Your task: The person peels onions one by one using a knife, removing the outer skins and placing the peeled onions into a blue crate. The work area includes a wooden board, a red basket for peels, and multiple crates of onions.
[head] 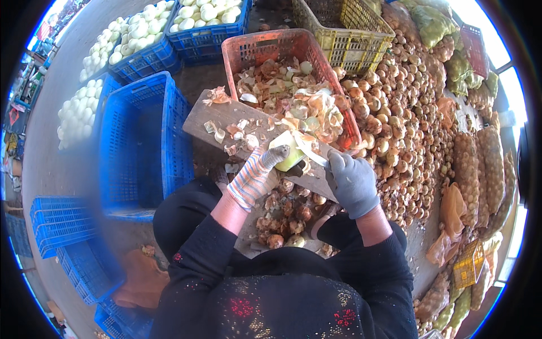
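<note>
My left hand (256, 176), in a striped glove, grips a pale green, partly peeled onion (289, 152) above a wooden board (250, 114). In a grey glove, my right hand (355, 183) is closed around a knife, whose blade (312, 154) lies against the onion's upper right side. The handle is hidden in the fist. Onion skins and scraps (237, 133) are scattered on the board. One end of the board rests over a red plastic crate (267, 42) of peelings (275, 84). Unpeeled onions (275, 241) lie on the floor between my legs.
A large heap of unpeeled onions (398, 114) spreads along the right, with filled mesh sacks (468, 178) beyond. A blue crate (135, 148) stands at left; other blue crates (207, 40) hold peeled onions (207, 12). A yellow crate (347, 46) stands behind the red one.
</note>
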Motion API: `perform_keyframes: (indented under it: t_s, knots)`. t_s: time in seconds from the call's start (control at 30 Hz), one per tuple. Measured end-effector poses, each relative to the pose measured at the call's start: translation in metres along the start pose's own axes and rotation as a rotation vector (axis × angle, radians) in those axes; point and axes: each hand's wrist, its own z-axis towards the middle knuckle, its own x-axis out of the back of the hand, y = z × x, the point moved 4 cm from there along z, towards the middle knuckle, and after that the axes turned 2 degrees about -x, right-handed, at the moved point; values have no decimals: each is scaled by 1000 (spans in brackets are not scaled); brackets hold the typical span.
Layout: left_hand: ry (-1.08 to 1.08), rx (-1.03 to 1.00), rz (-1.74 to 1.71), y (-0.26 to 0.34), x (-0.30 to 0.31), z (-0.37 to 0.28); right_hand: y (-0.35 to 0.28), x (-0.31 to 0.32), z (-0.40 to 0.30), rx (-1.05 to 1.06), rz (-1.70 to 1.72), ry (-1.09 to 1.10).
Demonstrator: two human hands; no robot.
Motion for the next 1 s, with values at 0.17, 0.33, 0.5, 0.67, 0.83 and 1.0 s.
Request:
perform_keyframes:
  t_s: [0.17,0.33,0.5,0.67,0.83,1.0]
  knots:
    - [-19,-2,76,7,-8,2,34,-18,-4,-186,218,-107]
    - [17,-51,145,4,4,4,-8,22,9,-115,374,-29]
    - [60,-37,353,5,6,2,-21,22,32,-76,375,-143]
    - [5,-12,318,7,6,2,33,-15,44,-258,538,-123]
    - [-43,-55,-3,14,-1,-2,57,-16,41,-600,822,-105]
    - [-107,-89,-139,14,6,2,-18,24,8,-92,305,26]
